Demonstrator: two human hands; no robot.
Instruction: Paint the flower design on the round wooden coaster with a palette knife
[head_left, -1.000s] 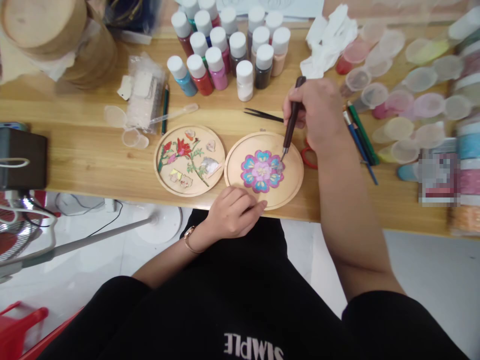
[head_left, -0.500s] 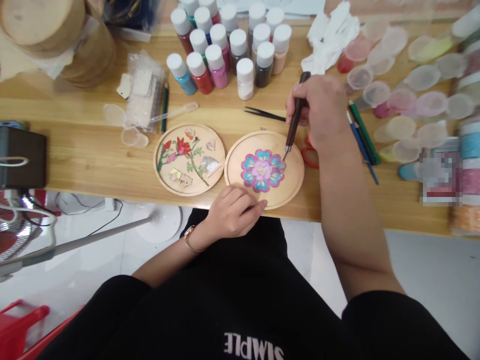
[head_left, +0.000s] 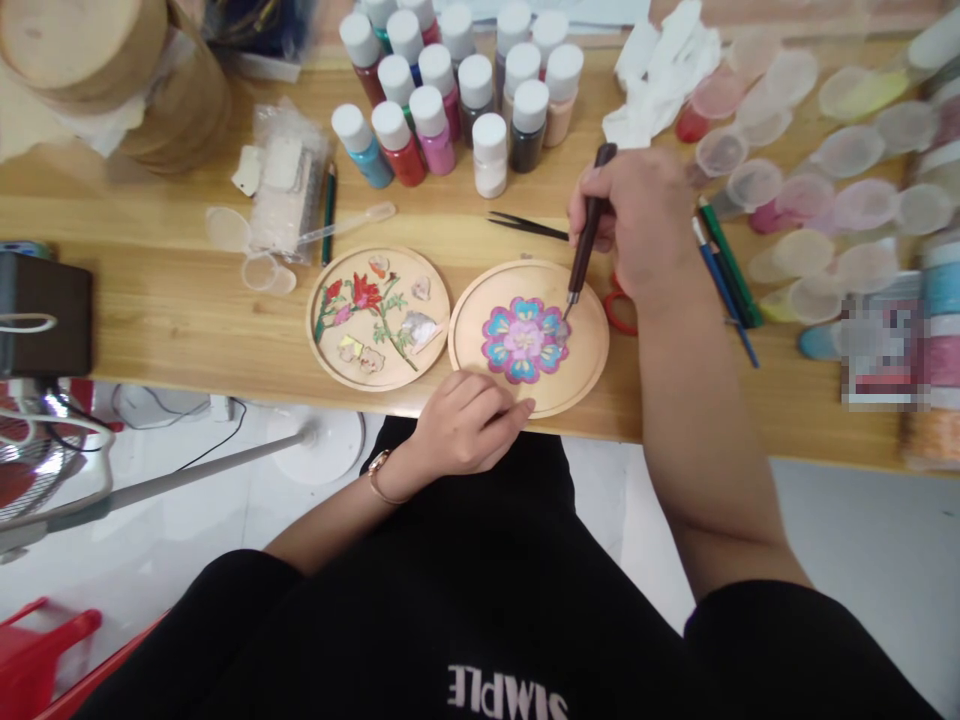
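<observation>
My right hand [head_left: 637, 220] grips a dark-handled tool [head_left: 586, 250] whose thin metal tip meets the right petals of a pink and blue flower [head_left: 525, 340]. This flower lies on a round wooden plate [head_left: 469, 300]. At the plate's near rim rests my left hand [head_left: 469, 425], its fingers curled and pressed on the edge; the thumb and fingertips close on the rim. Left of it, a second wooden plate [head_left: 322, 365] bears red flowers, green stems and small scraps. Black tweezers [head_left: 527, 226] lie behind the flower plate, and red scissor handles [head_left: 621, 310] show beside my right wrist.
Several white-capped paint bottles [head_left: 490, 155] stand at the back. Crumpled tissue [head_left: 660, 75] and several plastic cups [head_left: 795, 255] are on the right, near pencils [head_left: 727, 262]. Stacked round wooden pieces [head_left: 172, 100] and a black box [head_left: 45, 315] occupy the left.
The tool in my right hand has shifted very slightly left and up over the flower's right petals. My left hand and both plates keep their places.
</observation>
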